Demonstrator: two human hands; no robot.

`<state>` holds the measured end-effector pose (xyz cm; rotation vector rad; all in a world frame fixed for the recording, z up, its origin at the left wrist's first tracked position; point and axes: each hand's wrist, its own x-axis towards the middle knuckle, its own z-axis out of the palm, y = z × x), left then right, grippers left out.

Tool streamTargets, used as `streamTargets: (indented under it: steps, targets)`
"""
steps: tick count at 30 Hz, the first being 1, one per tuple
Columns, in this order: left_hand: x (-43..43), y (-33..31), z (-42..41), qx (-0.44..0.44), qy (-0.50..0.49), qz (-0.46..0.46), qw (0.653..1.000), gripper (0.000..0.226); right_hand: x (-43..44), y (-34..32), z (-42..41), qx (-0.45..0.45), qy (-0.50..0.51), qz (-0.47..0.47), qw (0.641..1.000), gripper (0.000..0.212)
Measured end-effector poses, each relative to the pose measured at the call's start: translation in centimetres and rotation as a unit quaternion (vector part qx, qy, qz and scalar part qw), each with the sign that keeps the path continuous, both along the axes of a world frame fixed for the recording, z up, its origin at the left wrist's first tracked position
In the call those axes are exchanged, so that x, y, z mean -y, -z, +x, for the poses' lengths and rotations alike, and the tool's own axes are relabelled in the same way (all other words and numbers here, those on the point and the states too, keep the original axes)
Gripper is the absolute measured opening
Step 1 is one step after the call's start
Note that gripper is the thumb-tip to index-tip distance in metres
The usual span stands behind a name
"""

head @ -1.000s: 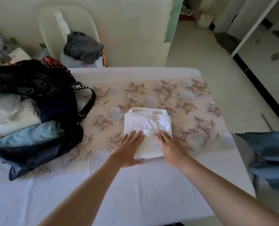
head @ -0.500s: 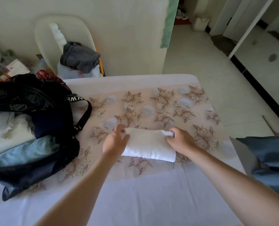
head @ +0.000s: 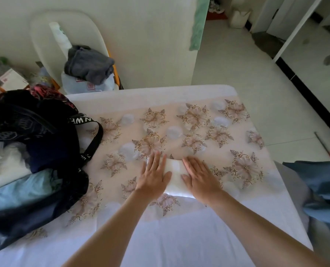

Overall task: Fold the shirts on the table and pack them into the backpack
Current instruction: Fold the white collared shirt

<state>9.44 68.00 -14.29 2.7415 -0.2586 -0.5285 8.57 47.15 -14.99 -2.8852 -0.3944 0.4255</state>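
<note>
- The white shirt (head: 174, 177) is already folded into a small, thick packet. It lies on the flowered tablecloth (head: 198, 120), near the middle of the table, well apart from the backpack (head: 44, 151) at the left.
- The left hand (head: 153, 175) lies flat on the left part of the packet, fingers straight and a little spread. It grips nothing; it only presses down.
- The right hand (head: 199, 179) lies flat on the right part in the same way, fingers extended, palm on the cloth, holding nothing.
- I judge that the step in hand is to press the last fold flat, so that the packet keeps its shape when it is lifted.
- To do this well, the pressure should go straight down and then slide outward from the middle strip that shows between the hands, so that trapped air leaves and the fold line becomes sharp.
- The hands should not push forward, because the tablecloth under the packet could wrinkle and the layers could shift.
- The backpack is open toward the person, and a light blue garment (head: 19, 191) and some white cloth (head: 4, 166) already fill part of it. The room left inside cannot be seen clearly.
- For the lift, it seems wise to slide the fingers under both short ends and keep the thumbs on top, so that the fold does not open on the way.
</note>
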Motion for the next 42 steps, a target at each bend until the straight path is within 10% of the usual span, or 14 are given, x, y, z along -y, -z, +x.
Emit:
streamTargets:
  steps: [6, 11, 15, 21, 25, 35, 42]
  targets:
    - [0.6, -1.8, 1.5, -0.045, -0.303, -0.127, 0.944, 0.077, -0.2, -0.2, -0.1, -0.024, -0.003, -0.022, 0.999, 0.095]
    - [-1.1, -3.2, 3.5, -0.177, -0.354, -0.156, 0.905, 0.073, -0.9, -1.6, -0.5, 0.014, -0.011, -0.030, 0.999, 0.074]
    - [-3.1, -4.8, 2.1, -0.255, -0.294, -0.208, 0.897, 0.067, -2.4, -4.4, -0.8, -0.025, -0.067, 0.010, 0.997, 0.075]
    - [-6.5, -8.7, -3.3, -0.119, -0.177, -0.262, 0.941, 0.044, -5.1, -8.4, -0.6, -0.098, -0.089, 0.041, 0.990, 0.103]
    - [-9.0, -9.6, -7.0, -0.069, -0.151, -0.283, 0.945, 0.042, -7.9, -10.4, -2.6, -0.087, -0.120, -0.048, 0.988, 0.067]
    - [-10.0, -9.6, -11.6, 0.046, 0.033, 0.028, 0.998, 0.105, -12.5, -9.6, -7.3, 0.107, -0.235, -0.048, 0.965, 0.047]
    - [-9.9, -5.6, -13.3, 0.005, 0.001, 0.015, 1.000, 0.068, -12.8, -7.7, -7.6, -0.045, -0.221, -0.045, 0.973, 0.071]
